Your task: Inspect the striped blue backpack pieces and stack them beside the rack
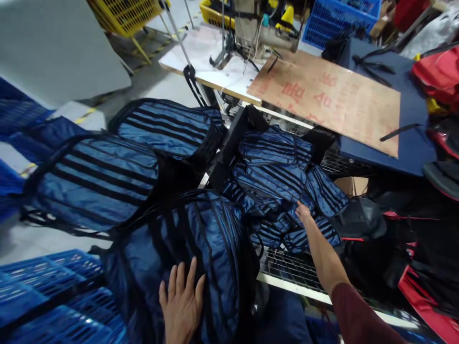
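Note:
My left hand (181, 298) lies flat with fingers spread on a large navy backpack (215, 248) with black bands. My right hand (304, 211) reaches over a pile of smaller blue pieces with black stripes. Its fingers are bent together at the edge of a striped blue fabric piece (276, 179), and the fingertips are small in view. Nearby in the pile is another striped piece (326, 191). Left of the pile lie two more backpacks, a nearer striped backpack (96, 181) and a farther striped backpack (165, 125).
Under the pile runs a wire rack (287, 267). A cardboard sheet (330, 100) covers part of a dark blue surface at the back. Behind stands a white sewing table (201, 52) with a machine. Blue crates (64, 282) stand at the lower left; red and black bags (437, 76) are at right.

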Motion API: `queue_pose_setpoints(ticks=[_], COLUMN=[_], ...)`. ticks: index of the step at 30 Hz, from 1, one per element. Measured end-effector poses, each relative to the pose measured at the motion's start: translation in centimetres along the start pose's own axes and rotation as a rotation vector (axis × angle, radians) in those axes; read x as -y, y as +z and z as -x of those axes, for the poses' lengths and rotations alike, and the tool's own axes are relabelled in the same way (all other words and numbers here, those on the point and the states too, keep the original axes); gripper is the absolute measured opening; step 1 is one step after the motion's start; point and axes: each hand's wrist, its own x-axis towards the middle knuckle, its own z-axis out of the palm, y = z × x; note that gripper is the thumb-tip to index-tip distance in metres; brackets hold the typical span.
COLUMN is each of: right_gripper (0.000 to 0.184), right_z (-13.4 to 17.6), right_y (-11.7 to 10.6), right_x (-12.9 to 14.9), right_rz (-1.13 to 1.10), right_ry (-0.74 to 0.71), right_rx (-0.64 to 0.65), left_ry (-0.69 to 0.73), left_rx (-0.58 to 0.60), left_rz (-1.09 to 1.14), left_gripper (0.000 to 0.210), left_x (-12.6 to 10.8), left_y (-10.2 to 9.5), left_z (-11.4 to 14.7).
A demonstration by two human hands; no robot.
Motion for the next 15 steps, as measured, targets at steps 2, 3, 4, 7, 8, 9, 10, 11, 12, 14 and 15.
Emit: queue_pose_setpoints(ticks=[2,3,4,7,8,9,10,11,12,14,15], right_gripper=[0.026,0.024,0.022,0.009,0.006,0.008,0.010,0.012,0.013,0.016,0.017], right_z=[-1.9,-2.4,-2.4,-0.8,0.1,1.3,2.5,3.9,5.4,8.6,10.4], right_y=[0.8,1.2,1.4,1.7,1.6,1.5,1.3,1.0,0.6,-0.6,-1.6], right_x=[0.9,1.5,2.2,5.0,6.0,7.1,8.2,9.2,10.2,11.8,12.3], right_rz=[-0.060,-0.092,-0.130,-0.244,-0.277,-0.306,-0.332,-0.355,-0.377,-0.414,-0.430], right_ry=[0.091,0.121,0.137,0.145,0.138,0.128,0.114,0.095,0.075,0.031,0.011], right_rx=[-0.050,-0.058,-0.055,0.014,0.046,0.074,0.098,0.115,0.129,0.149,0.159], left_ry=[-0.005,-0.011,-0.016,-0.048,-0.068,-0.087,-0.097,-0.096,-0.087,-0.075,-0.087], left_rx=[0.014,0.022,0.033,0.046,0.025,-0.010,-0.053,-0.095,-0.128,-0.126,-0.087], left_rz=[-0.016,-0.023,-0.028,-0.015,-0.002,0.021,0.059,0.112,0.181,0.359,0.467], left_gripper=[0.065,0.066,0.066,0.066,0.067,0.067,0.066,0.065,0.063,0.056,0.053], left_x=[0.1,0.0,-0.1,-0.9,-1.4,-2.0,-2.8,-3.9,-5.1,-8.2,-10.1], left_y=[-0.1,-0.2,-0.5,-1.7,-2.3,-3.0,-3.7,-4.5,-5.2,-6.4,-6.9], left_z=[-0.1,-0.3,-0.4,-1.1,-1.3,-1.6,-1.8,-2.0,-2.1,-2.1,-2.1])
